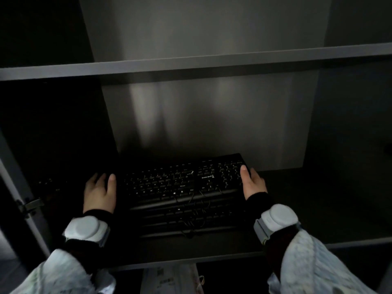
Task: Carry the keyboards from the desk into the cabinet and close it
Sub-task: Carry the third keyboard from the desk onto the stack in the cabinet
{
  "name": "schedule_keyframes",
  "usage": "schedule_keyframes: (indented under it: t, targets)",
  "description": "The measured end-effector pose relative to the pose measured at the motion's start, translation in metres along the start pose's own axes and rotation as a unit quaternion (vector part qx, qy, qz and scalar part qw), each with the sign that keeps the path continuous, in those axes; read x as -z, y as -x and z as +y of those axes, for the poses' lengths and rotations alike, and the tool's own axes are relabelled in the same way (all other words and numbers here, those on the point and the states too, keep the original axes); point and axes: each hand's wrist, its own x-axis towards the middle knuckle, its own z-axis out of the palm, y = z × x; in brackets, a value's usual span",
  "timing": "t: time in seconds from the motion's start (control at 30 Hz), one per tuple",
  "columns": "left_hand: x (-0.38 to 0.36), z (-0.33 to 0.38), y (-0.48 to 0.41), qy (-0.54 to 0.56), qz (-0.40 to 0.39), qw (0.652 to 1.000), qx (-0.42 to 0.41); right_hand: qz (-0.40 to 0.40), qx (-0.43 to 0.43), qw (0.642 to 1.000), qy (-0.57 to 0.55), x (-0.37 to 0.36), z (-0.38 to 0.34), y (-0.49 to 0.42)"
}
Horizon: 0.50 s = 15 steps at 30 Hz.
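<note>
A stack of black keyboards (182,183) lies on a dark cabinet shelf (318,209), cables draped over the front edges. The top keyboard shows white key legends. My left hand (100,190) grips the stack's left end, fingers curled over it. My right hand (253,182) holds the right end, thumb on the number pad. Both wrists wear grey bands over black cuffs and pale sleeves. How many keyboards are stacked is hard to tell in the dark.
An upper shelf board (191,66) spans the cabinet above. The cabinet door's edge with a hinge (29,205) stands at the left. Below the shelf's front edge, a pale printed package (171,279) shows.
</note>
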Motion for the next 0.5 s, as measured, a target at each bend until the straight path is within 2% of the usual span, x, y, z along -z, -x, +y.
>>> schedule_keyframes:
  t: [0.33, 0.5]
  targets:
    - [0.012, -0.002, 0.031, 0.061, -0.019, 0.998, -0.027, -0.004, 0.052, 0.998, 0.033, 0.000, 0.008, 0.013]
    - [0.021, -0.001, 0.051, 0.081, 0.003, 0.996, -0.032, 0.009, 0.078, 0.993, 0.085, 0.005, 0.007, 0.017]
